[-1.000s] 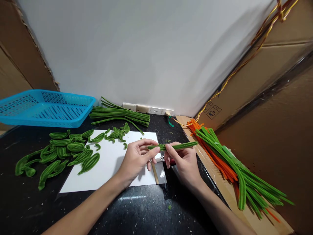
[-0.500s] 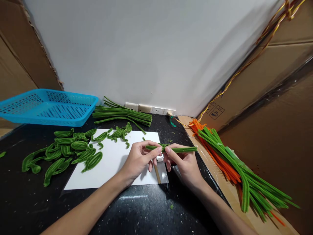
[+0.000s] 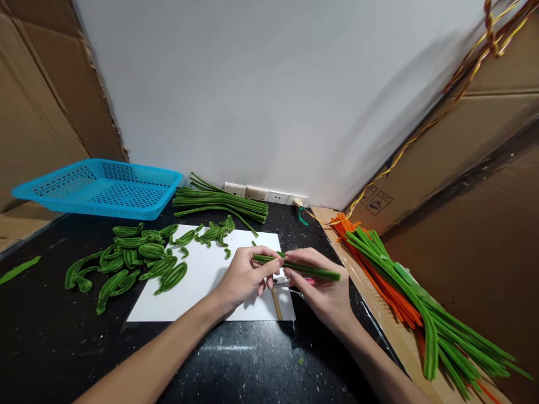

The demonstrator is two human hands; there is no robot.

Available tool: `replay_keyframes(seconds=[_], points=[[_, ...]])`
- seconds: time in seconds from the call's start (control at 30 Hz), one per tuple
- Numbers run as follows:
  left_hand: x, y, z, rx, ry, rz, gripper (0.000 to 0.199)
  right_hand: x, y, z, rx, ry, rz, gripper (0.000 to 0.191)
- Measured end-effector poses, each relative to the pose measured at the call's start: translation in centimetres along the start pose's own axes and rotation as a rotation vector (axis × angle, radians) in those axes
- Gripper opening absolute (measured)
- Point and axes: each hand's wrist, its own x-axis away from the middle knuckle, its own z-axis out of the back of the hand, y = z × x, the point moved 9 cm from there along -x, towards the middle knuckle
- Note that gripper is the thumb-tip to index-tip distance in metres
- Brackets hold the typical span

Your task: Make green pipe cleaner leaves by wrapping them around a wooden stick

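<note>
Between my two hands lies a short bundle of dark green chenille stems, held over the right part of a white paper sheet. My left hand pinches its left end between thumb and fingers. The fingers of my right hand close around the stems farther right. Under the hands is a small white and reddish object, mostly hidden, beside a thin brown stick. Several coiled green chenille leaves lie left of my hands, partly on the paper.
At the back left stands a blue perforated basket. A bundle of long dark green stems lies by the power sockets. Orange stems and bright green stems rest on cardboard at right, beside boxes.
My right hand has turned, its fingers now wrapping over the stems, whose right end tilts down. The view has shifted slightly, moving the scene a little rightward.
</note>
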Motion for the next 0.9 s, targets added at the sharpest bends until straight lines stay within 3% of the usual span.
replay_keyframes(seconds=[0.13,0.3,0.6,0.9], points=[[-0.1,-0.1,0.2,-0.006,-0.023,0.010,0.037,-0.1,-1.8,-0.2,0.139,-0.080,0.228,0.019],[-0.1,-0.3,0.2,0.067,-0.031,0.007,0.038,0.3,-2.4,0.0,0.243,-0.027,0.373,0.025],[0.1,-1.5,-1.7,0.236,-0.081,0.022,0.049,0.8,-2.9,0.3,0.300,0.030,0.418,0.024],[0.2,-1.2,-1.3,0.192,-0.057,0.036,0.048,0.7,-3.1,0.3,0.335,0.036,0.425,0.023]])
